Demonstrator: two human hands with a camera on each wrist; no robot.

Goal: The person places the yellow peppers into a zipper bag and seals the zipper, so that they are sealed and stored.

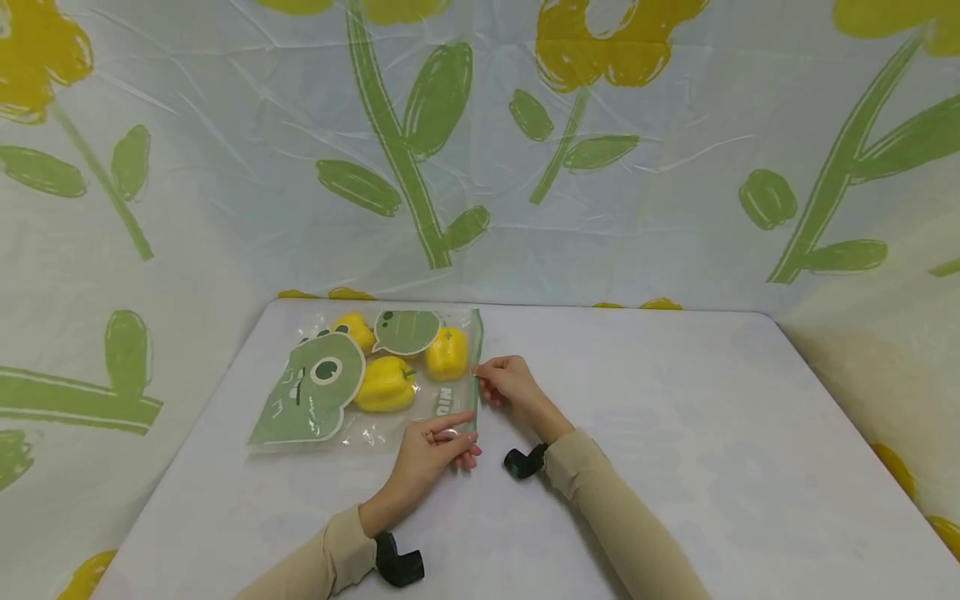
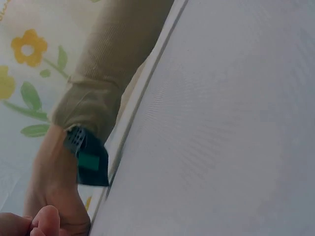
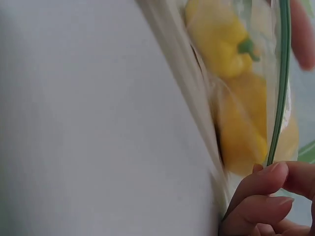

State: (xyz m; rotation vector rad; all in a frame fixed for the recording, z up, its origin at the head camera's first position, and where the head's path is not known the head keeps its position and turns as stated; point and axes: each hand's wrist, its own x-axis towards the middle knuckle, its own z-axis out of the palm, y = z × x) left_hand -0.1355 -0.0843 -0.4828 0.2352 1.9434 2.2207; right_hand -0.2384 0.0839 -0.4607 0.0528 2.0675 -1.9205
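A clear zip bag (image 1: 423,429) printed with a green cartoon creature lies flat on the table, its green zip strip (image 3: 281,93) facing right. Inside show three yellow bell peppers (image 1: 386,384), partly hidden by the print. My right hand (image 1: 516,385) pinches the zip strip about midway along, thumb against curled fingers (image 3: 261,184). At the strip's near end is my left hand (image 1: 427,457), index finger and thumb on either side of the bag's edge. In the left wrist view only its fingertips (image 2: 44,223) appear, low in the corner; the bag is out of sight there.
The white table (image 1: 675,433) stretches off to the right of the bag. A flower-printed cloth (image 1: 510,167) hangs behind and at both sides. Each wrist carries a small black camera (image 1: 399,562) close over the tabletop.
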